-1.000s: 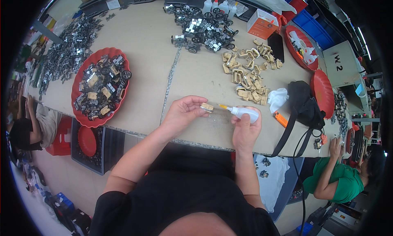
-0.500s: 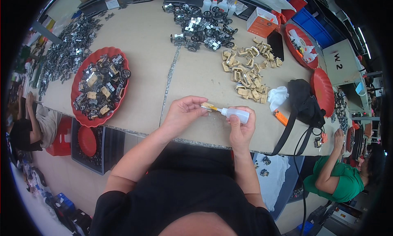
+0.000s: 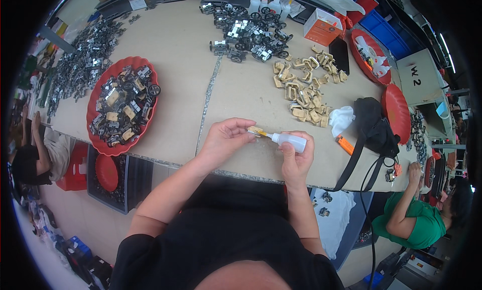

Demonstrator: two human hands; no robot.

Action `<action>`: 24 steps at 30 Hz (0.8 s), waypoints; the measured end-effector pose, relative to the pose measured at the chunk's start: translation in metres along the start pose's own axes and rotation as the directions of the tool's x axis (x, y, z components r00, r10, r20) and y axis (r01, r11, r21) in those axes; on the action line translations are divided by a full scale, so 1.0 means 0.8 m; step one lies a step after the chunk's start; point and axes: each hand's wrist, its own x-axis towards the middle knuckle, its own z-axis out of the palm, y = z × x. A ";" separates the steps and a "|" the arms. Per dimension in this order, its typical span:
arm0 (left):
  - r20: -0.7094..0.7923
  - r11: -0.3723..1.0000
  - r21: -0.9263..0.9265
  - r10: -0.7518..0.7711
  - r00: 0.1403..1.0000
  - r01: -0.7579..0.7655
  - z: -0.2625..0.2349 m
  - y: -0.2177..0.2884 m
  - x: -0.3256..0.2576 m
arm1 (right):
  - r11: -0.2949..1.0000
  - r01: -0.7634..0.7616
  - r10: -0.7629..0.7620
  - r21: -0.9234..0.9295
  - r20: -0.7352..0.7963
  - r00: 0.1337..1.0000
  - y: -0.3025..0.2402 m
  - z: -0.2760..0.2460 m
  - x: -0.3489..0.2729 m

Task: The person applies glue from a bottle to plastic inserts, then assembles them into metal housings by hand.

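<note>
Between thumb and fingers, my left hand (image 3: 228, 139) pinches a small tan plastic part (image 3: 254, 130) just above the table near its front edge. My right hand (image 3: 297, 159) is wrapped round a white squeeze bottle (image 3: 291, 141) lying nearly level. Its yellowish nozzle tip (image 3: 265, 134) points left and meets the tan part, or sits very close to it; I cannot tell which. Beyond my hands lies a heap of similar tan parts (image 3: 306, 96). Farther back is a pile of dark wheeled chassis (image 3: 251, 33).
At left, a red scalloped tray (image 3: 92, 120) holds assembled pieces, with loose metal parts (image 3: 85, 64) behind it. Several glue bottles (image 3: 273, 6) and an orange-white box (image 3: 321, 27) stand at the back. A black bag (image 3: 374, 126) and tissue (image 3: 341, 120) lie right. A person in green (image 3: 419, 222) sits at right.
Both hands hold almost the same position, bottle tip at the tan part. My right hand and the bottle have shifted very slightly. The person in green has lowered a hand a little.
</note>
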 end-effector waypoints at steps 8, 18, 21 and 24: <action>0.001 1.000 0.020 0.001 1.000 -0.001 0.000 0.002 -0.001 | 1.000 0.015 -0.015 0.000 0.013 1.000 0.000 0.001 0.000; 0.003 1.000 0.010 0.003 1.000 -0.003 0.001 0.001 -0.001 | 0.999 0.037 -0.036 -0.039 0.014 0.999 0.000 0.003 0.000; -0.003 1.000 0.003 0.000 1.000 0.001 0.002 0.002 -0.001 | 0.996 0.056 -0.055 -0.067 0.021 0.998 0.001 0.001 0.000; -0.002 1.000 0.004 -0.003 1.000 0.003 0.002 0.002 -0.001 | 0.995 0.066 -0.064 -0.070 0.017 0.998 0.001 0.001 -0.001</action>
